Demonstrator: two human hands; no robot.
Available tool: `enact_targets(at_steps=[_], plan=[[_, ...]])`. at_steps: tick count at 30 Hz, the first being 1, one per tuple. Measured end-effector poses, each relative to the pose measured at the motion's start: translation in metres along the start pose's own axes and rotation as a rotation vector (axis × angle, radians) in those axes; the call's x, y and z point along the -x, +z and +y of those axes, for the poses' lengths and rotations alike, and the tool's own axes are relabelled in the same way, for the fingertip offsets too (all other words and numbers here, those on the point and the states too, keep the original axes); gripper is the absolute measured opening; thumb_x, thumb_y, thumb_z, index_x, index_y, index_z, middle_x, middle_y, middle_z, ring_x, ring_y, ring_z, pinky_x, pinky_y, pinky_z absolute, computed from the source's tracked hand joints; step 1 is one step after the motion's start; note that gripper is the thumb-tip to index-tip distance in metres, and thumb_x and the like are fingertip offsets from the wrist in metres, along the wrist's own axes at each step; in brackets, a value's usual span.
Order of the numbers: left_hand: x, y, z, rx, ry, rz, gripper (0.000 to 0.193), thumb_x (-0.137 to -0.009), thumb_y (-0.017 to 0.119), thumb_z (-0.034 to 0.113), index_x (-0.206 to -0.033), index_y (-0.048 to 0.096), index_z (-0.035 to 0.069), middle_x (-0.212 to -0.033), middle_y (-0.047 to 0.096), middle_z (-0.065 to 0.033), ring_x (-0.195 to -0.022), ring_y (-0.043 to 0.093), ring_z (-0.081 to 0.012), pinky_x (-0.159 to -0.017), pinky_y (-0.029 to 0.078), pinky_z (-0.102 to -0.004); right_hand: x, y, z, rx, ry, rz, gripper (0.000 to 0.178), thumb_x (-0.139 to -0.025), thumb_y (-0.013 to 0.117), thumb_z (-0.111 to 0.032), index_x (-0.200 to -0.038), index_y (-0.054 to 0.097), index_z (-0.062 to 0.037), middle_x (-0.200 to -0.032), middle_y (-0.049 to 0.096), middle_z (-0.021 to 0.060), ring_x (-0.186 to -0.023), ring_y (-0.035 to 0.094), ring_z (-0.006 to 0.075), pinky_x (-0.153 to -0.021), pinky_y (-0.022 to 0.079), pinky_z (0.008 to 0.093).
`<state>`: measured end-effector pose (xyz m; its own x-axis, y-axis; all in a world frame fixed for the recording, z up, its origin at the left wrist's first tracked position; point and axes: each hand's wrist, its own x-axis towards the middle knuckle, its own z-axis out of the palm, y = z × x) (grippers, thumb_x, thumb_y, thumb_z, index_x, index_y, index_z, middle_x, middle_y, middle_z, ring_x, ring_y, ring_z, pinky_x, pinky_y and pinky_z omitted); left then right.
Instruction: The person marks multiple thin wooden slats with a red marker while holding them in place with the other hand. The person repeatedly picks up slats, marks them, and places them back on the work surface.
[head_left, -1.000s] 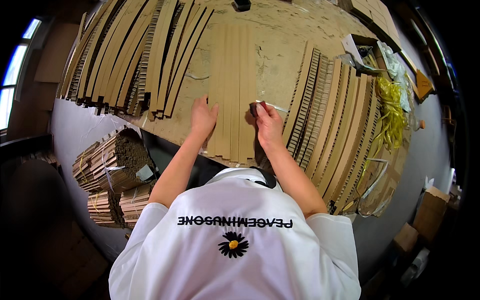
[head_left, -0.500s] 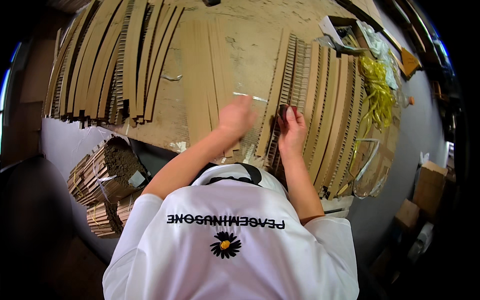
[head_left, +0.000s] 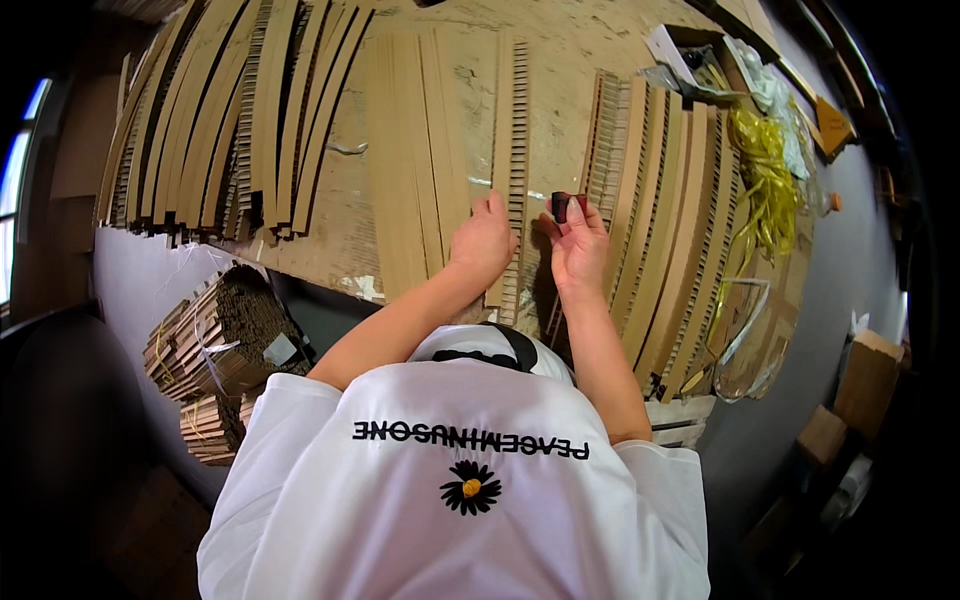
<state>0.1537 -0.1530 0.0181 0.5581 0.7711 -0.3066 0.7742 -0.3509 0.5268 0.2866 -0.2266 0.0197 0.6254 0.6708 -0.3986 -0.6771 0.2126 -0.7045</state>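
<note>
My left hand (head_left: pixel 485 237) is closed on the near part of a long honeycomb cardboard strip (head_left: pixel 512 110), which lies lengthwise on the table with its ribbed cells showing along the right side. To its left, several flat tan cardboard strips (head_left: pixel 405 150) rest side by side. My right hand (head_left: pixel 581 250) pinches a small dark red and black block-like object (head_left: pixel 566 207) between thumb and fingers; its exact kind does not show. Just right of that hand stands a row of honeycomb cardboard strips (head_left: pixel 650 220).
Another group of cardboard strips (head_left: pixel 220 120) covers the table's far left. At the right are yellow plastic strapping (head_left: pixel 765 190) and an open box (head_left: pixel 690 55) of odds and ends. Bundled strips (head_left: pixel 215 340) sit below the table's left edge (head_left: pixel 300 280).
One honeycomb strip has come away from the right row and moved left, with my left hand now on it. My right hand keeps the small red and black object, its fingers shifted slightly.
</note>
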Motion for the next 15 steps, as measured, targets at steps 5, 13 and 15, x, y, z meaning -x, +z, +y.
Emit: enact_targets(at_steps=[5, 13, 15], plan=[[0.007, -0.006, -0.004, -0.029, -0.004, 0.022, 0.051, -0.086, 0.062, 0.009, -0.132, 0.04, 0.0, -0.116, 0.054, -0.027, -0.086, 0.068, -0.0437, -0.071, 0.058, -0.0501, -0.019, 0.002, 0.029, 0.017, 0.094, -0.037, 0.015, -0.093, 0.071, -0.012, -0.104, 0.064, -0.004, -0.101, 0.071, 0.0081, -0.092, 0.07, 0.0214, -0.08, 0.058, 0.0366], [0.002, -0.006, -0.006, -0.174, 0.128, 0.054, 0.041, -0.086, 0.06, 0.007, -0.125, 0.051, 0.003, -0.11, 0.054, -0.0196, -0.087, 0.067, -0.035, -0.067, 0.057, -0.0464, -0.017, 0.004, 0.027, 0.143, -0.023, 0.0, 0.018, -0.092, 0.073, -0.014, -0.102, 0.063, -0.0023, -0.096, 0.071, 0.0085, -0.078, 0.069, 0.0196, -0.07, 0.059, 0.0335], [0.004, -0.008, -0.009, -0.229, 0.21, 0.17, 0.031, -0.086, 0.059, 0.009, -0.116, 0.056, 0.003, -0.106, 0.055, -0.0166, -0.09, 0.063, -0.0324, -0.07, 0.054, -0.0448, -0.016, 0.001, 0.027, 0.134, -0.035, 0.023, 0.018, -0.092, 0.074, -0.013, -0.102, 0.064, -0.0022, -0.095, 0.071, 0.0083, -0.077, 0.068, 0.019, -0.069, 0.059, 0.0338]])
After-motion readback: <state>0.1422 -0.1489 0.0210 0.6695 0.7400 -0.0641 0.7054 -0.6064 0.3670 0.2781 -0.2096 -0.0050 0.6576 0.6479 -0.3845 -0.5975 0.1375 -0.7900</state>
